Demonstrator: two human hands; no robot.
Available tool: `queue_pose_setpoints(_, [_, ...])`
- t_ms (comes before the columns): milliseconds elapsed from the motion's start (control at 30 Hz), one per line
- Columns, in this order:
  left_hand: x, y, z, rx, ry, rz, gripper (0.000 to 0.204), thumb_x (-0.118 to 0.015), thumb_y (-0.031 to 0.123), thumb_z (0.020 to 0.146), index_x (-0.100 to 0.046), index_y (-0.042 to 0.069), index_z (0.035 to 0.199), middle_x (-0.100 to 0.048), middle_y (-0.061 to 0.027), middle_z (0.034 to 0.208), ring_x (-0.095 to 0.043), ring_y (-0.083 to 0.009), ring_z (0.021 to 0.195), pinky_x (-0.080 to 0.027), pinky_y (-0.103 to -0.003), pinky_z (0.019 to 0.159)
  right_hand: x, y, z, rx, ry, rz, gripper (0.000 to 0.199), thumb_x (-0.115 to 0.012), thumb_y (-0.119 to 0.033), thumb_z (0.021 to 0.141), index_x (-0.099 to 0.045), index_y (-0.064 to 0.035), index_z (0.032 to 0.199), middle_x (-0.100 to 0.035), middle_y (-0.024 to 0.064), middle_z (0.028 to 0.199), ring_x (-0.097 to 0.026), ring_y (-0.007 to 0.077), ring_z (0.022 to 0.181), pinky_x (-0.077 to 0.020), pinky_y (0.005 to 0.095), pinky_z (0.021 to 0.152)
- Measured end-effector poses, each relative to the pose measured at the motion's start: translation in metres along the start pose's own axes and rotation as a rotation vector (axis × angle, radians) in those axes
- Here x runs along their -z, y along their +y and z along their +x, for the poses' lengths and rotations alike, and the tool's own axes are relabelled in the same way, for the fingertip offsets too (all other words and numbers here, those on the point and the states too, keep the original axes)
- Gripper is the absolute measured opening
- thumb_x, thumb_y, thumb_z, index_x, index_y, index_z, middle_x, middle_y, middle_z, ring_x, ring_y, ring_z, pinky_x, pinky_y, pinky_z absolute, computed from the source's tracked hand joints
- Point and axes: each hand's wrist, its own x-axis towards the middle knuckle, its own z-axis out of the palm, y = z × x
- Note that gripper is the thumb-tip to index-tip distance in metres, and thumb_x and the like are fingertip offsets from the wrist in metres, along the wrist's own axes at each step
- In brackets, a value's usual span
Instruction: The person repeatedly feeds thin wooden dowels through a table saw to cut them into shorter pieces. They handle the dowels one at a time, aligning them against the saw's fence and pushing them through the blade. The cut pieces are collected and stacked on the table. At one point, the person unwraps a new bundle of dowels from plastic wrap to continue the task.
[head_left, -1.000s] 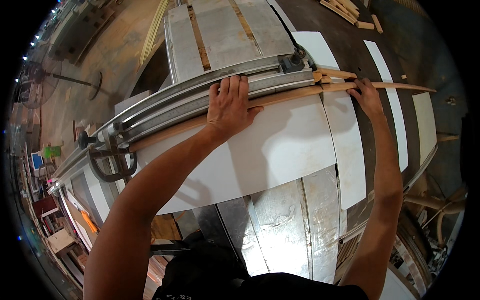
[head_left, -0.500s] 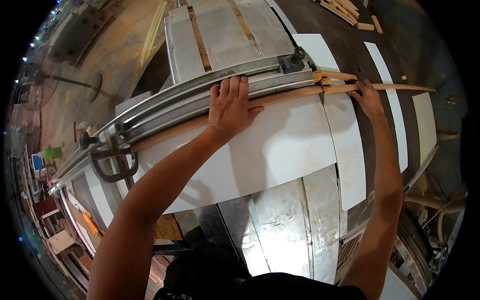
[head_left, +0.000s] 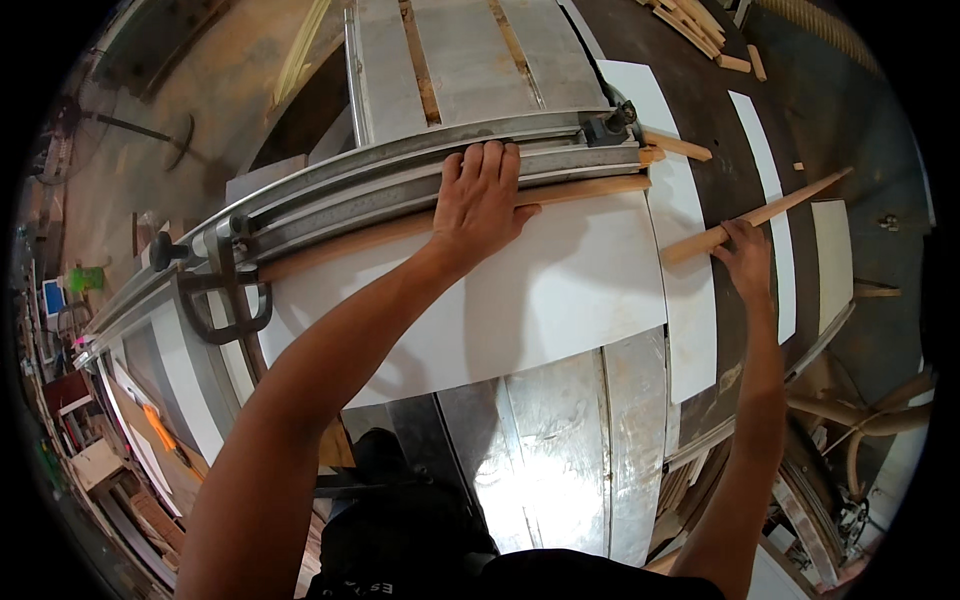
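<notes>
The wooden strip [head_left: 778, 207] at two o'clock looks smooth and matt. At five o'clock, the metal tabletop [head_left: 560, 430] is glossy.

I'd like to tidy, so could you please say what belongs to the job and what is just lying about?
Apparently in use:
wooden strip under left hand
wood piece in right hand
metal fence
clamp
large white sheet

Apparently lying about:
wood offcuts, upper right
green object
orange item

From my end I see a black top [head_left: 610, 573] carrying small pale lettering [head_left: 366, 587]. Both forearms [head_left: 763, 400] look bare to me, as do the left hand [head_left: 478, 203] and right hand [head_left: 744, 262]. More dark cloth [head_left: 405, 515] shows, though I can't separate the garments there.
</notes>
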Motion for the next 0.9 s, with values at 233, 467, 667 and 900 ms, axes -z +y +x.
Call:
queue_pose_setpoints(233, [-0.004,-0.004,-0.002,-0.033,0.006,0.042,0.079,-0.081,0.05,0.076,-0.054,0.0,0.13,-0.053,-0.0112,0.119,-0.048,-0.0262,0.112,-0.038,-0.042,0.098,-0.006,-0.026,-0.025,0.036,-0.019,0.156,0.058,-0.088,-0.015,0.066,-0.07,-0.0047,0.12,-0.064,0.0098,0.126,-0.058,0.0298,0.119,-0.0481,0.0441,0.099])
queue_pose_setpoints(467, [-0.005,-0.004,-0.001,-0.018,0.034,0.068,0.081,-0.082,0.051,0.074,-0.056,0.0,0.131,-0.056,-0.0095,0.118,-0.051,-0.0263,0.111,-0.039,-0.042,0.096,-0.008,-0.062,-0.025,0.067,0.012,0.211,0.059,-0.085,-0.01,0.068,-0.067,-0.0035,0.124,-0.062,0.0143,0.128,-0.057,0.0345,0.12,-0.0478,0.043,0.104])
queue_pose_setpoints(667, [-0.003,-0.004,-0.004,-0.018,-0.019,0.073,0.081,-0.081,0.051,0.075,-0.055,0.001,0.133,-0.055,-0.0099,0.123,-0.05,-0.0266,0.115,-0.037,-0.042,0.1,0.001,-0.096,-0.024,0.062,-0.111,0.076,0.058,-0.083,-0.013,0.072,-0.064,-0.0056,0.126,-0.058,0.0151,0.131,-0.051,0.0355,0.128,-0.0455,0.0437,0.107])
queue_pose_setpoints(900, [0.014,-0.023,-0.05,-0.292,-0.025,0.104,0.061,-0.066,0.024,0.093,-0.046,0.004,0.147,-0.04,-0.013,0.153,-0.035,-0.0316,0.145,-0.026,-0.048,0.122,0.004,-0.091,-0.054,0.134,-0.135,0.074,0.056,-0.084,-0.015,0.072,-0.065,-0.0082,0.124,-0.055,0.0142,0.136,-0.045,0.0387,0.135,-0.0439,0.0457,0.11])
